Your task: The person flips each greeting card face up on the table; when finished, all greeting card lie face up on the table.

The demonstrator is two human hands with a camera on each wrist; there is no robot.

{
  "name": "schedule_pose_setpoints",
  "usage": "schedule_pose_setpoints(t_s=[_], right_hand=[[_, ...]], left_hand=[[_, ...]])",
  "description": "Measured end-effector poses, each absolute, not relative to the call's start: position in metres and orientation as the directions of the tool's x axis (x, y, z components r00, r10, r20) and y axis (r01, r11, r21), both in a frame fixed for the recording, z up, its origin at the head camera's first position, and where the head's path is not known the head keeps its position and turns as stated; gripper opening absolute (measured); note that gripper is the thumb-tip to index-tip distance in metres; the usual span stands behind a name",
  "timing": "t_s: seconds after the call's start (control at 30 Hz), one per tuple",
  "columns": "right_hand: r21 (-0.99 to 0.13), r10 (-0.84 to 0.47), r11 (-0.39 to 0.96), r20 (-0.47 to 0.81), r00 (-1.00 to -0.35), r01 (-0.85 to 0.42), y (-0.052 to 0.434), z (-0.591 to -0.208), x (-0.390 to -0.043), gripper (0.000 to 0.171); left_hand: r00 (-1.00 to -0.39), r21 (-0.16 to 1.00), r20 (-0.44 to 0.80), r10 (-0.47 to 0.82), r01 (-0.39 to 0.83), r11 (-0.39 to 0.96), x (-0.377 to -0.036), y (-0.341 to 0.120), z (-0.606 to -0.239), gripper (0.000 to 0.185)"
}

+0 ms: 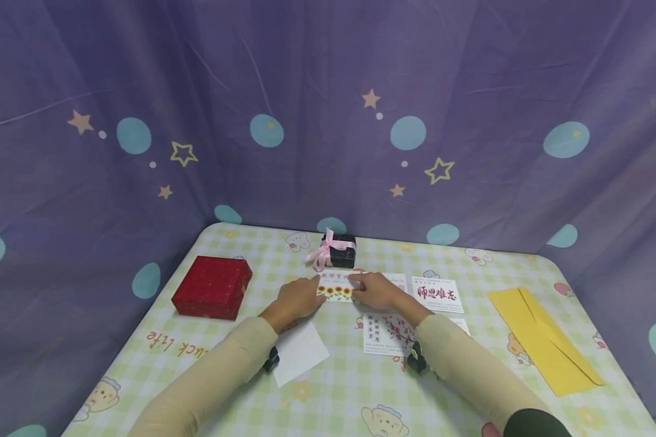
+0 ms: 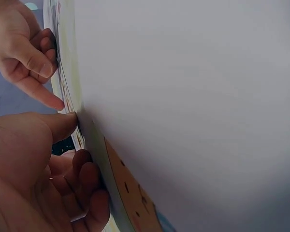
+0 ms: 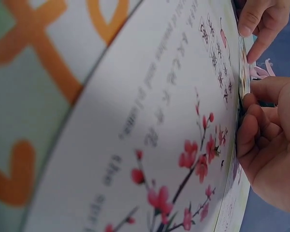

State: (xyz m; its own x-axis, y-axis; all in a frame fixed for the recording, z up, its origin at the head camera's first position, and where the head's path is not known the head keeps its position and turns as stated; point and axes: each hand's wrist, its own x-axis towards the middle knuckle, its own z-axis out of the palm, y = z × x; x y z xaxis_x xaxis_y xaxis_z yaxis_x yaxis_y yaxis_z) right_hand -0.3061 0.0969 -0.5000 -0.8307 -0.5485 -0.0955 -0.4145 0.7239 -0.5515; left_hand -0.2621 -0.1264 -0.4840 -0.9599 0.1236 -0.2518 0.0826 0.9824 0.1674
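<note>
A white card with a row of sunflowers (image 1: 336,290) lies flat on the table between both hands. My left hand (image 1: 299,297) touches its left edge with thumb and index finger. At its right side, the index finger and thumb of my right hand (image 1: 379,290) rest on it. The other fingers of both hands are bent, as the wrist views show. Under my right forearm lies a card with red plum blossoms (image 3: 188,154). A blank white sheet (image 1: 300,354) sits by my left wrist, filling much of the left wrist view.
A red box (image 1: 213,287) stands at left. Behind the sunflower card is a black box with a pink ribbon (image 1: 341,252). A card with red characters (image 1: 437,295) and a yellow envelope (image 1: 543,340) lie at right. Another card (image 1: 399,280) is partly hidden by my right hand.
</note>
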Motion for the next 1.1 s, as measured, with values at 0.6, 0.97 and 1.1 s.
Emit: schedule_pose_setpoints(t_s=[0.6, 0.97, 1.1], right_hand=[[-0.48, -0.591, 0.728, -0.077, -0.803, -0.49, 0.091, -0.497, -0.303, 0.053], [-0.549, -0.587, 0.691, -0.049, -0.808, -0.469, 0.089, -0.492, -0.297, 0.054], [-0.549, -0.627, 0.652, -0.001, -0.779, -0.524, 0.085, -0.483, -0.292, 0.052]], left_hand=[[-0.956, 0.173, -0.274, 0.107, 0.061, 0.983, -0.262, -0.13, -0.482, 0.068], [-0.96, 0.232, -0.226, 0.167, 0.114, 0.966, -0.254, -0.141, -0.475, 0.068], [-0.962, 0.294, -0.198, 0.186, 0.123, 0.948, -0.243, -0.152, -0.462, 0.063]])
